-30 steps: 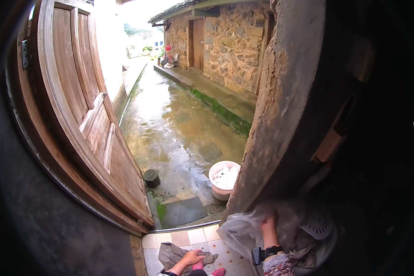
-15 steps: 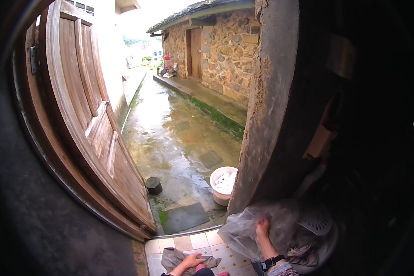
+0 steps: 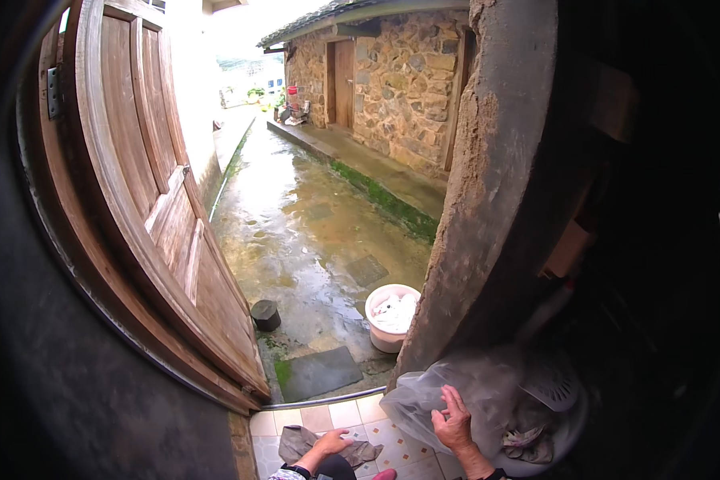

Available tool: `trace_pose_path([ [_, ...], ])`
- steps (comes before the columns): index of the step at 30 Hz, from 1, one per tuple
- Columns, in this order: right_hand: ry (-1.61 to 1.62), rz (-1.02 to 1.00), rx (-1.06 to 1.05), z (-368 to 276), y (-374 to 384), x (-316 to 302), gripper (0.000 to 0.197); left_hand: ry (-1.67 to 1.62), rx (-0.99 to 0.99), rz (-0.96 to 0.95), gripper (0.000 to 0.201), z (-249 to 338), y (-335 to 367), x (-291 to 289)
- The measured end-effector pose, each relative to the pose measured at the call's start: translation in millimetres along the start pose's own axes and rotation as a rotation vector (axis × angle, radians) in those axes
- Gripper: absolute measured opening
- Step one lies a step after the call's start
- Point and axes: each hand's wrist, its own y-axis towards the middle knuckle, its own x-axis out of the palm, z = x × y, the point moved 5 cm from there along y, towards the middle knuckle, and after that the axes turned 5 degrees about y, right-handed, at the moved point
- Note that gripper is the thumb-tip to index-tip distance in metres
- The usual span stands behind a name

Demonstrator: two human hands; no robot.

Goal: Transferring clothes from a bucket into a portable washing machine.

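My right hand point(image 3: 454, 420) rests with spread fingers on a large translucent plastic bag point(image 3: 476, 392) that lies against the base of the mud wall, at the lower right. The bag partly covers a white perforated basket point(image 3: 554, 388) holding crumpled cloth. My left hand point(image 3: 330, 442) sits low at the bottom edge, fingers on a grey rag point(image 3: 300, 442) lying on the tiled floor. Whether the left hand grips the rag is unclear.
An open wooden door point(image 3: 148, 208) swings outward on the left. Beyond the threshold lies a wet stone yard with a white bucket point(image 3: 391, 315), a small dark pot point(image 3: 265, 314) and a flat stone step point(image 3: 318, 373). A rough mud wall point(image 3: 496, 184) stands right of the doorway.
The view has tilted up slightly, so both hands sit lower in the picture. My right hand has opened flat over the plastic bag. My left hand stays on the grey rag.
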Motion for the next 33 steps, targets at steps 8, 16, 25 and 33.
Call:
trace_pose_path([
  [8, 0.175, 0.23, 0.475, 106.1, 38.5, 31.5, 0.057, -0.106, -0.025, -0.013, 0.055, -7.6, -3.9, -52.3],
  [16, -0.294, 0.035, 0.662, 214.1, 84.5, 28.4, 0.043, -0.027, -0.085, 0.176, 0.055, -155.1, 54.0, -109.6],
  [25, -0.226, 0.296, 0.56, 241.7, 125.6, 41.0, 0.044, -0.051, -0.15, 0.191, 0.055, -161.7, 42.0, -187.3],
  [33, -0.249, 0.474, 0.562, 245.6, 75.1, 27.2, 0.046, -0.23, -0.204, 0.14, 0.054, -169.5, 44.0, -195.4],
])
